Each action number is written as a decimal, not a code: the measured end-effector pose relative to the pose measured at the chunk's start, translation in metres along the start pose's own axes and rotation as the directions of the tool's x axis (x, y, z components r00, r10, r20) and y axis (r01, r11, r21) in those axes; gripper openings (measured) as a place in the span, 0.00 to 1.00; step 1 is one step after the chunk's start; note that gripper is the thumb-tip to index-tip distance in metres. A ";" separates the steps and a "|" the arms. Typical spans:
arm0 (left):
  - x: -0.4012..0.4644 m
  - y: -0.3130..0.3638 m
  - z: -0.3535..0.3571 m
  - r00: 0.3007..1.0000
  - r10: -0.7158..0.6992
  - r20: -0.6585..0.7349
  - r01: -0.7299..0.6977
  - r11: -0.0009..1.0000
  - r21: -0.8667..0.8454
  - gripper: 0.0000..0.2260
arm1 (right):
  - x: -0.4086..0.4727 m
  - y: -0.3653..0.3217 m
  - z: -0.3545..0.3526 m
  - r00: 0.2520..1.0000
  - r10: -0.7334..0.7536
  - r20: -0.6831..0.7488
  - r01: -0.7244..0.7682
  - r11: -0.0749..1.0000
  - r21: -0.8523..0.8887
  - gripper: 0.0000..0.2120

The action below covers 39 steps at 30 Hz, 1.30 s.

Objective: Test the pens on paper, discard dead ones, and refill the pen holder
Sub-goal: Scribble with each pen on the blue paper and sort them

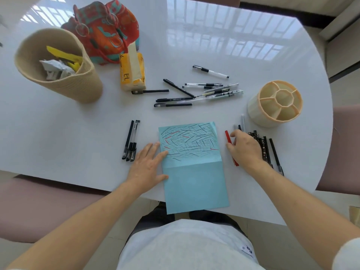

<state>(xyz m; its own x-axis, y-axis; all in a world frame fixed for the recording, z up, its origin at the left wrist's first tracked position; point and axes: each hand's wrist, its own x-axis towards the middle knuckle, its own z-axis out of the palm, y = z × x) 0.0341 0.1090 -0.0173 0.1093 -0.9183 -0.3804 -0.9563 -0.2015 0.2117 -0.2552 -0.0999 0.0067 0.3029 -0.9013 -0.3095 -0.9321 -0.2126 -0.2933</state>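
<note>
A light blue paper [192, 172], covered with black and red test strokes on its upper half, lies at the table's front edge. My left hand [148, 164] presses flat on the paper's left edge. My right hand [245, 149] pinches a red pen [228, 138] lying just right of the paper. Several dark pens [266, 149] lie beside that hand. Three black pens [131, 141] lie left of the paper. A loose pile of pens [194, 93] sits beyond the paper. The cream pen holder [276, 104], with divided compartments, stands empty at the right.
A beige woven basket [83, 75] with crumpled paper and yellow scraps stands at the far left. A yellow tissue pack [132, 75] and a red patterned bag [109, 30] sit behind it. The white round table [214, 36] has pink chairs at both sides.
</note>
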 end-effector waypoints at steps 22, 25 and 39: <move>0.000 0.005 -0.008 0.999 0.008 0.040 -0.007 0.999 -0.039 0.38 | 0.103 -0.169 0.036 0.899 -0.436 -0.031 0.434 0.899 -0.053 0.10; 0.001 0.006 -0.009 0.999 0.019 0.049 -0.017 0.999 -0.049 0.39 | 0.076 -0.148 0.024 0.950 -0.306 -0.057 0.311 0.935 0.170 0.06; -0.001 0.036 -0.040 0.975 0.218 -0.039 -0.210 0.855 -0.473 0.12 | -0.094 -0.075 0.015 0.974 -0.027 0.223 -0.190 0.433 0.881 0.08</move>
<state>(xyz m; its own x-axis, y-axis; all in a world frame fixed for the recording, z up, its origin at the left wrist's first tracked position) 0.0107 0.0893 0.0263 -0.0918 -0.9527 -0.2899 -0.7129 -0.1404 0.6871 -0.2105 0.0067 0.0442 0.3645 -0.7882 -0.4958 -0.2859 0.4120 -0.8652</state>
